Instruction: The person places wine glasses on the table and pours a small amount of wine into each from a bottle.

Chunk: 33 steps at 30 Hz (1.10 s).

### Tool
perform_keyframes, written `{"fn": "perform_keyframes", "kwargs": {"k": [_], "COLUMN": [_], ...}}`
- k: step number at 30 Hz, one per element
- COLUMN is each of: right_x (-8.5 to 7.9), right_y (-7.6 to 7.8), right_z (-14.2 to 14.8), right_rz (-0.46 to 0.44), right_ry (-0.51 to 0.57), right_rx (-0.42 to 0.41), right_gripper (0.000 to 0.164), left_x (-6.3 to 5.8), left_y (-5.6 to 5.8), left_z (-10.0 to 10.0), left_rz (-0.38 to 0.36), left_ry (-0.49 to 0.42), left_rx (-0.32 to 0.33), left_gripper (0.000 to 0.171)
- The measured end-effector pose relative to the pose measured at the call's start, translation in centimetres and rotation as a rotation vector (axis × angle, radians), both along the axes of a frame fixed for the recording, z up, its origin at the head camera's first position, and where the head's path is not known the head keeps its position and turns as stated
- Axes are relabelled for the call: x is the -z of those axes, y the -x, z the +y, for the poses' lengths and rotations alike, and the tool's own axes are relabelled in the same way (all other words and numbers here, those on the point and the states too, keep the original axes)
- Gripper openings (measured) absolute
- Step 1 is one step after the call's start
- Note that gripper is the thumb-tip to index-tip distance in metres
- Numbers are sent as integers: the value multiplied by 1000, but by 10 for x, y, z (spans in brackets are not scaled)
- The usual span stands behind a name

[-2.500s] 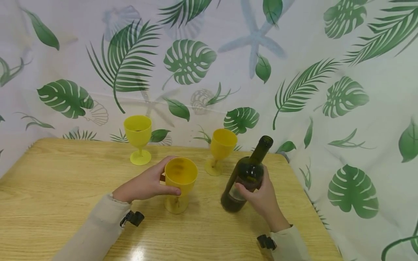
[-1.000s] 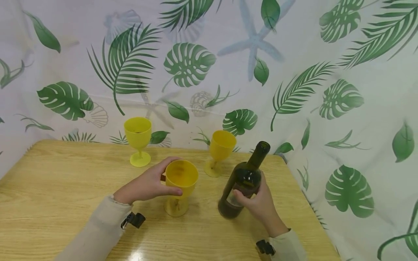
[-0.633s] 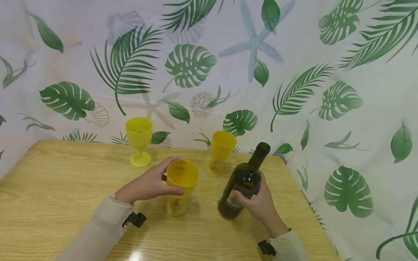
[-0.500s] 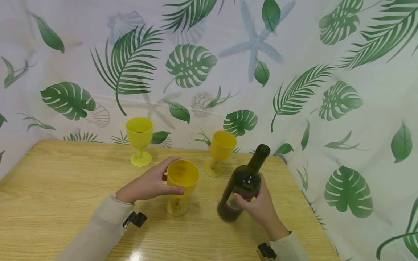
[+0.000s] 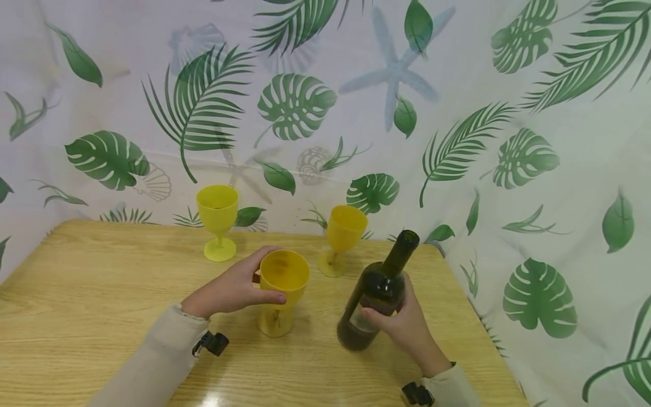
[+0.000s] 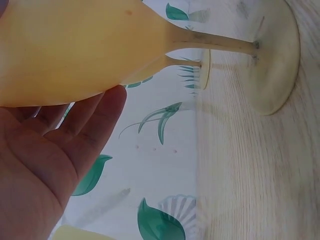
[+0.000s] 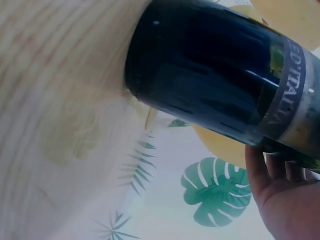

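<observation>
My left hand [image 5: 236, 288] grips the bowl of a yellow plastic goblet [image 5: 285, 277], thumb on the near side and fingers behind. In the left wrist view the goblet's foot [image 6: 272, 55] sits on the wooden table, its stem upright from it. To the right, a dark green wine bottle [image 5: 373, 297] is held round its labelled body by my right hand [image 5: 407, 325]. The bottle leans with its open neck up and to the right; its base [image 7: 142, 55] is close over the table. Most of the right fingers are hidden behind the bottle in the head view.
Two more yellow goblets stand at the back: one at left [image 5: 218, 212], another [image 5: 346, 229] between the held goblet and the bottle's neck. The wooden table [image 5: 102, 294] meets a leaf-printed cloth [image 5: 315, 158] behind and at right.
The bottle and my right hand have come a little down and nearer, with the neck lower than before. My left hand keeps its grip on the goblet. The whole head view has shifted slightly.
</observation>
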State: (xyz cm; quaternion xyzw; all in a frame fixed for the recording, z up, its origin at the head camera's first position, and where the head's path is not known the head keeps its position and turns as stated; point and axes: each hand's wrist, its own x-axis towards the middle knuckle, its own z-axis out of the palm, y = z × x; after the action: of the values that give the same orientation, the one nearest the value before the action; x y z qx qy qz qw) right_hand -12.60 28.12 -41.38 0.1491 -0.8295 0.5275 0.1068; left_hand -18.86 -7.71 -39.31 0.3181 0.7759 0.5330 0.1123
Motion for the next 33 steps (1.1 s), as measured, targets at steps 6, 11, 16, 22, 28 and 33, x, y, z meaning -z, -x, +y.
{"fn": "perform_keyframes", "kwargs": {"k": [6, 11, 16, 22, 28, 33], "right_x": [2, 2, -3, -13, -22, -29], "right_y": [0, -5, -12, -12, -10, -9], "right_z": [0, -2, -9, -16, -15, -13], "right_rz": [-26, -17, -44, -48, -27, -39], "right_ry": [76, 106, 57, -48, -143, -242], "right_rx": [-43, -63, 34, 66, 101, 134], "right_gripper": [77, 77, 79, 76, 76, 80], "left_x": [1, 2, 2, 3, 1, -3], "left_y": [2, 5, 6, 5, 4, 3], "left_z": [2, 5, 5, 0, -2, 0], "left_rz": [-10, -13, -12, 2, 11, 7], "left_ry": [8, 22, 17, 14, 0, 5], "left_rx": [7, 5, 3, -48, -36, -27], "left_gripper": [83, 85, 85, 85, 82, 80]}}
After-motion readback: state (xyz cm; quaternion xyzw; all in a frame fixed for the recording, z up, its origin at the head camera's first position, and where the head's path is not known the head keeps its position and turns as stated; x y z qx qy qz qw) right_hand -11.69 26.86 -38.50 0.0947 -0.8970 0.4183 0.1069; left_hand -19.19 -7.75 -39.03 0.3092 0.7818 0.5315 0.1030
